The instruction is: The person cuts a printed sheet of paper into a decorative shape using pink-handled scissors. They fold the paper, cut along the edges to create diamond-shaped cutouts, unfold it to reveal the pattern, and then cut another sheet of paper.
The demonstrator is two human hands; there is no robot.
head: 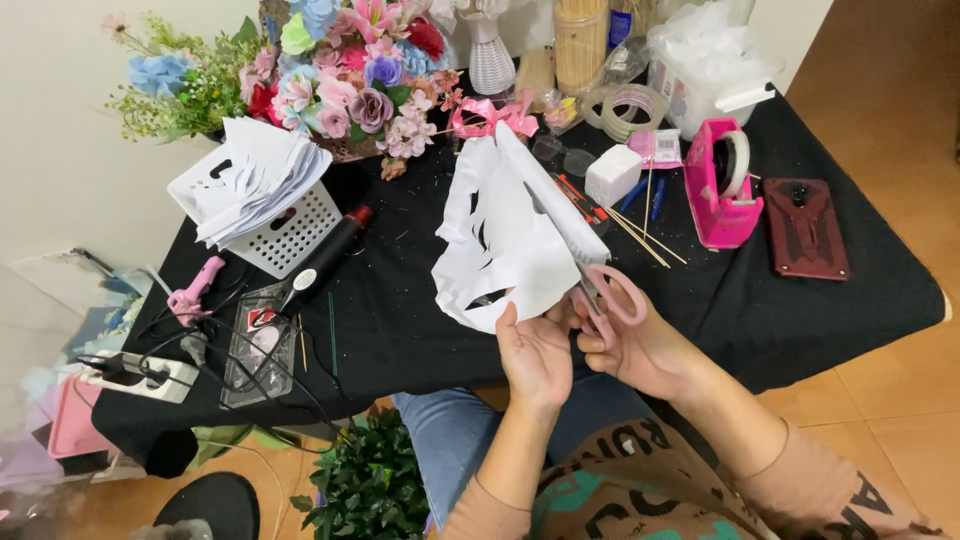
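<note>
My left hand (pixel 535 352) pinches the lower edge of a white paper sheet (pixel 500 240) that has curved shapes cut out of it. My right hand (pixel 640 345) grips pink-handled scissors (pixel 600 285), whose blades run up into the paper. Both hands sit close together over the near edge of a black-covered table (pixel 400 310).
A white basket (pixel 285 235) of paper pieces stands at left beside artificial flowers (pixel 330 75). A black glue gun (pixel 325 260), cables and a power strip (pixel 140 375) lie at front left. A pink tape dispenser (pixel 722 185), wooden sticks (pixel 645 235) and a dark red phone (pixel 805 228) sit at right.
</note>
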